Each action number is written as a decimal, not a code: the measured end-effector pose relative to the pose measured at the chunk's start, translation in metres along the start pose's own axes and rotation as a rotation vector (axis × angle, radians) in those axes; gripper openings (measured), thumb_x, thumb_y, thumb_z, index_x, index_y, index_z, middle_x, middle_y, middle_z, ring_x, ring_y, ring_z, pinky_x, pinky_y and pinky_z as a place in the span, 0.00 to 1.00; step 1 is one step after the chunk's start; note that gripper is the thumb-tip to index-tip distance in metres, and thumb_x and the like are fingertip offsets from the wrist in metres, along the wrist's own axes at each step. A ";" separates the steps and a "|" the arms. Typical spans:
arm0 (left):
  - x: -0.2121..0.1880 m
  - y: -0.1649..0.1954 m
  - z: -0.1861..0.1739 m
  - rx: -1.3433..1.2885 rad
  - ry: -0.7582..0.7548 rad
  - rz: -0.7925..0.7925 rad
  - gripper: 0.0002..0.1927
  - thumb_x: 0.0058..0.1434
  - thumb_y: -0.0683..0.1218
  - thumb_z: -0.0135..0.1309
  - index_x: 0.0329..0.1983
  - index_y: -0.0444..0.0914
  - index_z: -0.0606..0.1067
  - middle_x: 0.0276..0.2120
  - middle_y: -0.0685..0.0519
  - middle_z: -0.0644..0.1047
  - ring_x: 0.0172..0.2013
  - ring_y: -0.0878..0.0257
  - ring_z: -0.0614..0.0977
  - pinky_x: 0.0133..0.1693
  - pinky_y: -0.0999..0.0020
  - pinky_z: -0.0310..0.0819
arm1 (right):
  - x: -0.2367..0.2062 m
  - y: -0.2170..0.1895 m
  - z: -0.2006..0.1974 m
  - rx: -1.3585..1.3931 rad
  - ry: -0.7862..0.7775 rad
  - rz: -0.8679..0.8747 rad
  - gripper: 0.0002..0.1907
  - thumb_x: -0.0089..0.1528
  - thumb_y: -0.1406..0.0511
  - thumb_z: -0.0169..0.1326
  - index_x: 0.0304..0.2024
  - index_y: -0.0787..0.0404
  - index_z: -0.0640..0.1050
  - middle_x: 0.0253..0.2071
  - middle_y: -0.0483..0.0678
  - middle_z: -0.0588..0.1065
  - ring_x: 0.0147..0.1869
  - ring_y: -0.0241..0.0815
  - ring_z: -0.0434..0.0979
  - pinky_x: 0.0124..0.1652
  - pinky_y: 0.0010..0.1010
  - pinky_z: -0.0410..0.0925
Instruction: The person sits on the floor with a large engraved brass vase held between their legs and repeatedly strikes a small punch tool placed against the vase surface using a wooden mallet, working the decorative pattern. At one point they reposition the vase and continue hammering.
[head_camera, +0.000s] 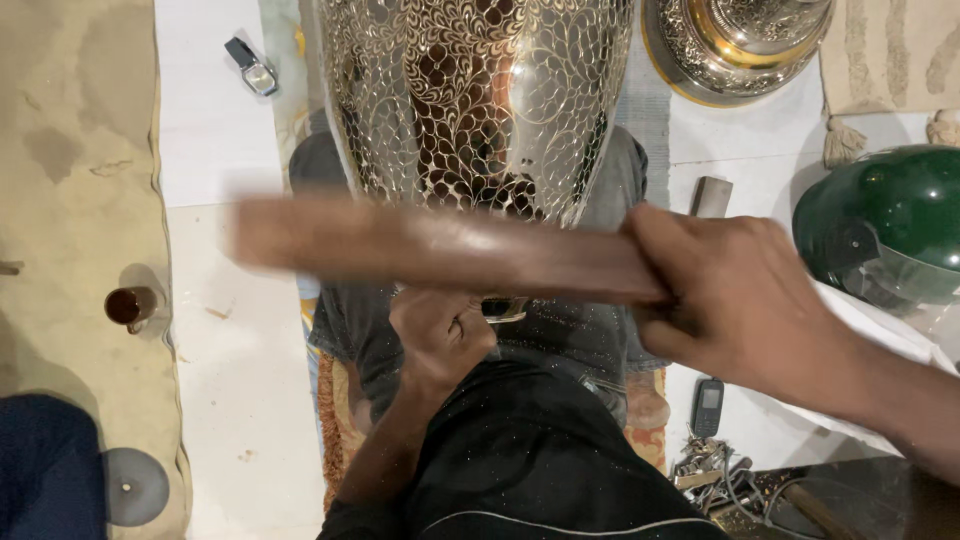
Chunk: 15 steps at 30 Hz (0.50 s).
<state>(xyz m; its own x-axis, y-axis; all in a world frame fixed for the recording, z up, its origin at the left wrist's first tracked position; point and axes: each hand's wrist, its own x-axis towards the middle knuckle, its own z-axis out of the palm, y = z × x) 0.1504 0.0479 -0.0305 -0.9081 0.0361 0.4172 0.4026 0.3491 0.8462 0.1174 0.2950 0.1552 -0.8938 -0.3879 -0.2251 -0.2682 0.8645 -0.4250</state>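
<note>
Striking work in hand, judging by the motion blur on the long brown wooden bat (430, 250), which lies level across the middle of the view, just in front of the near, lower edge of the large engraved silver-coloured metal vase (475, 100).

Left to right:
- Far left on the floor: small glass of dark drink (130, 305) on the tan mat (75, 200); well apart from the work.
- Wristwatch (252, 67) on the white floor tile, far left of the vase.
- Left hand (440, 335): curled tight below the bat, near the vase's bottom rim. It looks closed around something small at the rim, but I cannot tell what; the bat hides the contact.
- Vase: leaning between the knees, resting over the lap, patterned body running far and up out of view.
- Right hand (730, 295): fist wrapped fully round the right end of the bat, fingers closed, firm grip.
- Far right: glossy green helmet (885, 225); small dark mobile phone (708, 405) on the floor nearer; second brass-and-silver vessel (735, 40) at far top.

Doing it well, my read:
- Keep strokes short and square, so the bat lands flat.
- Left hand sits directly under the swing path; keep the knuckles low.
- Brace the vase with the knees so it can't roll sideways.
- Light, repeated blows should spare the fine engraving.
</note>
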 end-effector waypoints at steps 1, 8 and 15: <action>0.000 0.000 0.000 0.039 0.003 -0.048 0.08 0.46 0.33 0.52 0.15 0.37 0.70 0.11 0.56 0.68 0.13 0.65 0.66 0.18 0.68 0.63 | 0.000 0.000 0.000 -0.100 -0.010 0.001 0.16 0.47 0.65 0.60 0.34 0.59 0.69 0.24 0.48 0.74 0.24 0.51 0.76 0.23 0.44 0.66; 0.011 0.024 -0.010 0.004 -0.050 0.031 0.17 0.47 0.32 0.47 0.38 0.33 0.81 0.23 0.48 0.74 0.21 0.59 0.75 0.27 0.64 0.70 | 0.004 -0.010 -0.005 -0.084 -0.052 0.040 0.22 0.44 0.63 0.62 0.38 0.60 0.69 0.23 0.53 0.73 0.25 0.59 0.76 0.25 0.51 0.66; 0.021 0.023 -0.008 -0.056 -0.060 0.100 0.20 0.50 0.32 0.47 0.42 0.37 0.81 0.25 0.50 0.79 0.18 0.64 0.76 0.22 0.67 0.69 | 0.000 0.001 0.002 -0.039 0.021 0.005 0.25 0.40 0.64 0.62 0.37 0.63 0.69 0.23 0.56 0.73 0.26 0.61 0.75 0.27 0.52 0.65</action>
<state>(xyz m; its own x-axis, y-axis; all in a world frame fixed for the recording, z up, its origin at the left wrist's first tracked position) 0.1410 0.0486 0.0004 -0.8677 0.1243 0.4813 0.4957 0.2882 0.8193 0.1175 0.2950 0.1535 -0.9023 -0.3769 -0.2092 -0.2767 0.8786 -0.3893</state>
